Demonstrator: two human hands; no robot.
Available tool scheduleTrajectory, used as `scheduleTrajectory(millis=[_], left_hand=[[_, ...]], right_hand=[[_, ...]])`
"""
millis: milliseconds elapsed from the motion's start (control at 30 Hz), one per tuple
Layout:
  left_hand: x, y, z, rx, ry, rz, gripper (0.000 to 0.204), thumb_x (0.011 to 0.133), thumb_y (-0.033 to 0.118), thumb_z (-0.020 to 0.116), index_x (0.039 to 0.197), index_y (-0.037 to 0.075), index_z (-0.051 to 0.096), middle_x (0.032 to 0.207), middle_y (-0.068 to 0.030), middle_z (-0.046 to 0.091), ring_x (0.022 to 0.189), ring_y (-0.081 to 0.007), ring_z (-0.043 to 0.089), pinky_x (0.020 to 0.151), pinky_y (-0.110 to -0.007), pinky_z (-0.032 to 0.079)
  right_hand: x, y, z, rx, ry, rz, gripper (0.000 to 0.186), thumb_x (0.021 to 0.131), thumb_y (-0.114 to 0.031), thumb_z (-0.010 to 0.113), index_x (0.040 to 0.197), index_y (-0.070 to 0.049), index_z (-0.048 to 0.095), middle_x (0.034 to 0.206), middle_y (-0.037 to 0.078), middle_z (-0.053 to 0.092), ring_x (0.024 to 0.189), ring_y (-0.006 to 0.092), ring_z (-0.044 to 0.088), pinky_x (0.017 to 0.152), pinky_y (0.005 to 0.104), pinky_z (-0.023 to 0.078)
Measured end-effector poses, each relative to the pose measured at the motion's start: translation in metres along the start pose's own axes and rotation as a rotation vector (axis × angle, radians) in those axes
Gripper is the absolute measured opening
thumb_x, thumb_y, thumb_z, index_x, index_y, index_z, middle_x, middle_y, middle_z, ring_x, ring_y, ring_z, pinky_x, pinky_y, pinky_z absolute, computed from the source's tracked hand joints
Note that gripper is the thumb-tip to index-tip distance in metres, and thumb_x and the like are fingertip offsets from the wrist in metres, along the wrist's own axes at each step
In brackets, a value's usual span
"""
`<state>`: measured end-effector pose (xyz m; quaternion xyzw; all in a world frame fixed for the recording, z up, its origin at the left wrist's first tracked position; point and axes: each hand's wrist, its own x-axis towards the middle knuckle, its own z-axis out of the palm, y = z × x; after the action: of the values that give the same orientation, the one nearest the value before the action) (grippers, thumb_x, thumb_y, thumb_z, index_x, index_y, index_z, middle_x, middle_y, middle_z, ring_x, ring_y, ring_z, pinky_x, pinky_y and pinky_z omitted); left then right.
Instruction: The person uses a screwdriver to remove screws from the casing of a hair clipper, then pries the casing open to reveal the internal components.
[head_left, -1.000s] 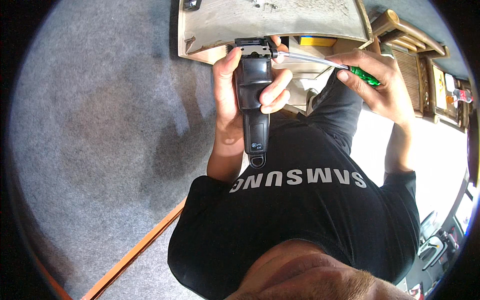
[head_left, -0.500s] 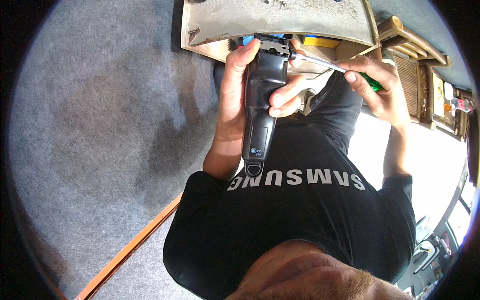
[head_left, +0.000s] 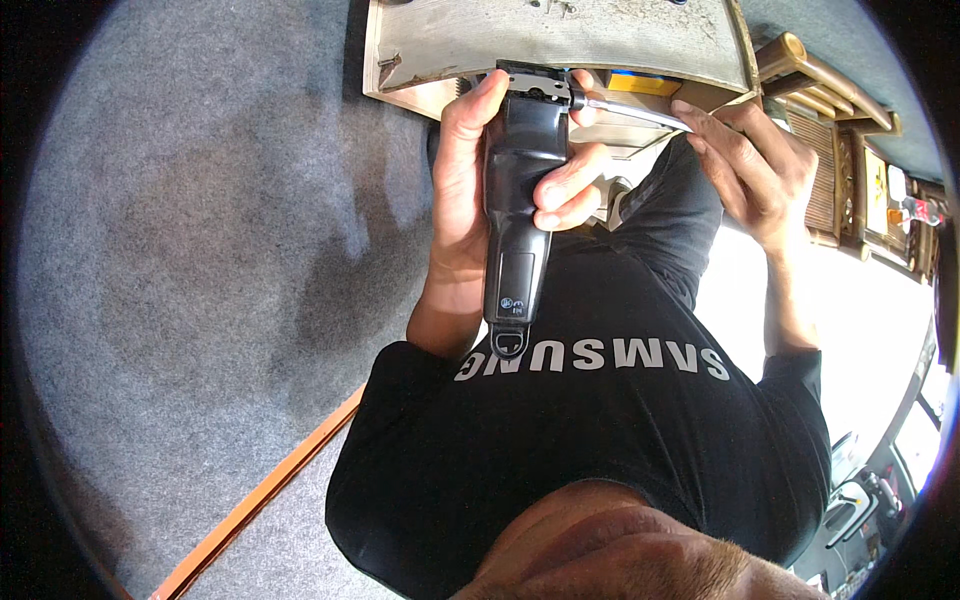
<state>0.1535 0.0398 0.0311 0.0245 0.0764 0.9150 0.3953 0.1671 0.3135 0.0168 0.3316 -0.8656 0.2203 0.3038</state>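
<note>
Right-hand fingers have shifted on the screwdriver [head_left: 640, 115] since half a second ago: its green handle showed then, and now my right hand [head_left: 765, 172] hides it. Hair clipper [head_left: 525, 165] has also slid slightly left. It's up in front of my shirt [head_left: 600, 430], blade end by the edge of the wooden table [head_left: 560, 45], hanging loop [head_left: 509, 343] toward me. Left hand [head_left: 462, 180] is wrapped around the clipper's upper body, thumb up by the metal plate [head_left: 540, 87], fingers curled round the other side; firm, barely open. Right hand is nearly closed, thumb and fingertips pinching where the shaft ends; exact hold on the handle: can't tell. Shaft's far end meets the clipper's side, near the blade; tip contact too small to make out. Handling, my guess: clipper moderately heavy, stiff, glossy black casing a bit slippery, blade end the fragile part. Best held round the thick upper body, fingers off the teeth; screwdriver rigid and light, best taken by its handle.
</note>
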Motion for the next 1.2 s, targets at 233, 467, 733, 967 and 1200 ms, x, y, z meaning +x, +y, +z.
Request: scheduleTrajectory(millis=[233,467,733,967,1200], left_hand=[[0.0,-0.001,-0.001,0.002,-0.003,0.008,0.06,0.108,0.054,0.049,0.131,-0.001,0.052,0.108,-0.0102,0.057,0.064,-0.0155,0.056,0.05,-0.029,0.048],[0.001,-0.001,0.001,-0.056,0.055,-0.009,0.057,0.108,0.052,0.049,0.128,-0.001,0.053,0.109,-0.0107,0.057,0.065,-0.0164,0.056,0.051,-0.03,0.048],[0.003,-0.003,-0.003,-0.069,0.078,0.011,0.055,0.109,0.051,0.049,0.125,-0.002,0.053,0.109,-0.0106,0.056,0.07,-0.0174,0.057,0.052,-0.029,0.047],[0.004,-0.003,0.002,-0.036,0.08,-0.009,0.056,0.109,0.052,0.049,0.125,-0.001,0.053,0.109,-0.0106,0.056,0.07,-0.0171,0.057,0.052,-0.029,0.048],[0.001,-0.001,0.001,0.012,0.061,-0.05,0.056,0.109,0.052,0.048,0.126,0.0,0.053,0.108,-0.0098,0.057,0.066,-0.0164,0.056,0.052,-0.029,0.048]], right_hand=[[-0.003,-0.002,0.003,0.131,-0.007,0.101,0.018,0.093,-0.012,0.078,0.111,-0.009,0.079,0.087,0.004,0.074,0.069,0.0146,0.072,0.056,0.0294,0.056],[-0.004,-0.007,-0.003,0.515,-0.184,0.392,0.022,0.102,-0.021,0.073,0.112,-0.002,0.077,0.091,0.01,0.076,0.085,0.0137,0.074,0.07,0.0272,0.056],[-0.001,0.002,-0.008,1.206,-0.572,0.847,0.038,0.112,-0.033,0.058,0.106,0.001,0.072,0.062,-0.001,0.053,0.048,0.0035,0.043,0.042,0.0211,0.032],[0.001,0.001,-0.011,1.331,-0.639,0.946,0.04,0.114,-0.035,0.053,0.1,0.0,0.068,0.057,-0.003,0.046,0.043,0.0016,0.036,0.037,0.0204,0.025],[-0.009,0.004,0.004,0.945,-0.353,0.504,0.034,0.11,-0.031,0.061,0.11,0.0,0.075,0.068,0.003,0.059,0.058,0.0062,0.052,0.052,0.0249,0.041]])
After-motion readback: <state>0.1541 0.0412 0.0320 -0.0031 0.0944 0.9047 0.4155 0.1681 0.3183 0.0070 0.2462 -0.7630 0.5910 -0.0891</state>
